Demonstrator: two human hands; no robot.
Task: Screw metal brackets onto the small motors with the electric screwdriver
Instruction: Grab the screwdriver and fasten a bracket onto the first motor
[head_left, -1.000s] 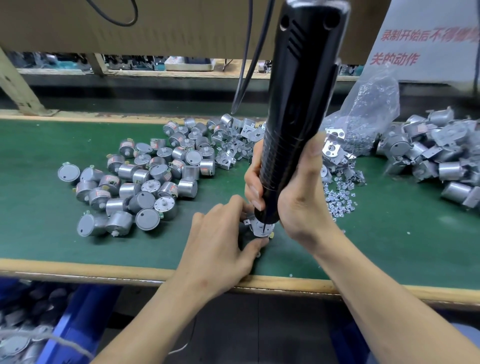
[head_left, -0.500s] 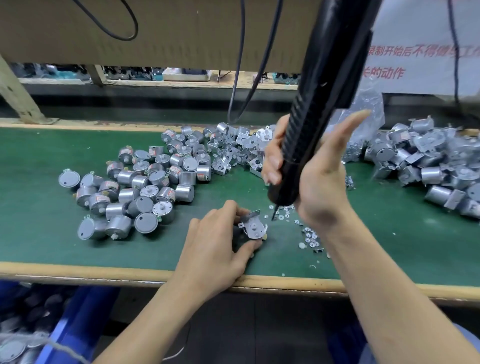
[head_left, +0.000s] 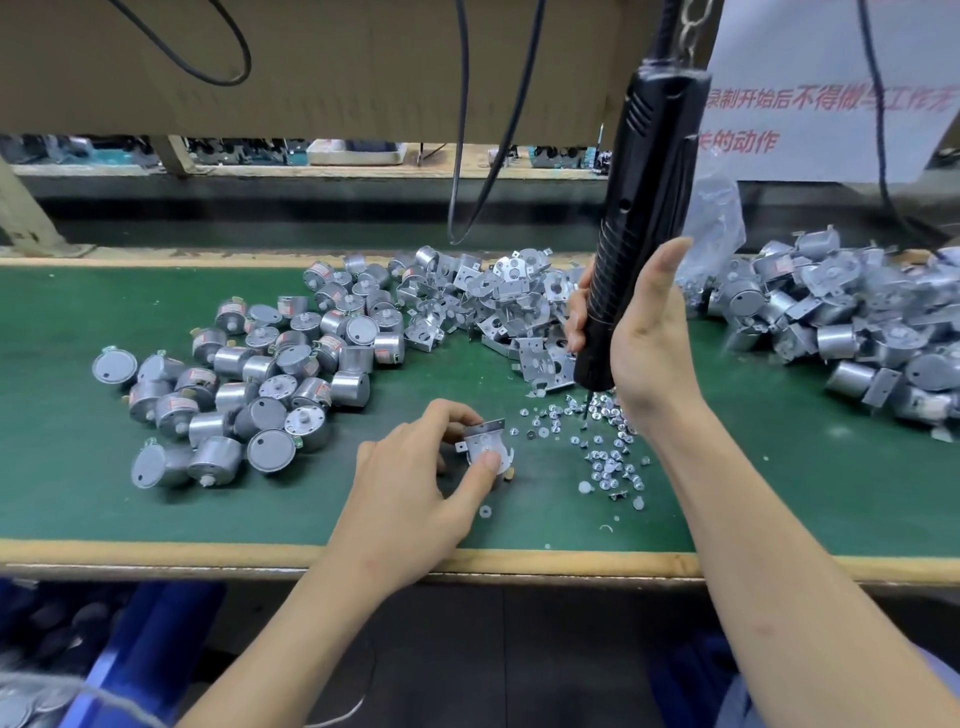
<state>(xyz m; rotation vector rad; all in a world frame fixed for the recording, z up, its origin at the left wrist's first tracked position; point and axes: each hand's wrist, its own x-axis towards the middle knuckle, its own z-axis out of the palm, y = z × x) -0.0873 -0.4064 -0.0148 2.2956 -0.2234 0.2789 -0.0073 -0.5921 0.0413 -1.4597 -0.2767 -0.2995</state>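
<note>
The left hand (head_left: 410, 488) is pinching the silvery bracket-topped round motor (head_left: 483, 444) — likely light, rigid, slippery, best held by its sides — while the right hand (head_left: 649, 332) is gripping the black electric screwdriver (head_left: 644, 208).

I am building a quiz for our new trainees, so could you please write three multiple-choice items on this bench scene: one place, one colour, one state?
1. Where is the electric screwdriver's tip? A over the loose screws; B inside the plastic bag; C over the bare motors.
2. What colour is the mat? A blue; B green; C grey.
3. What is the left hand doing? A lying flat, empty; B gripping the bracketed motor; C holding a cable.
Answers: A, the tip hangs above the screws; B, the mat is green; B, its fingers curl round the motor.
</note>
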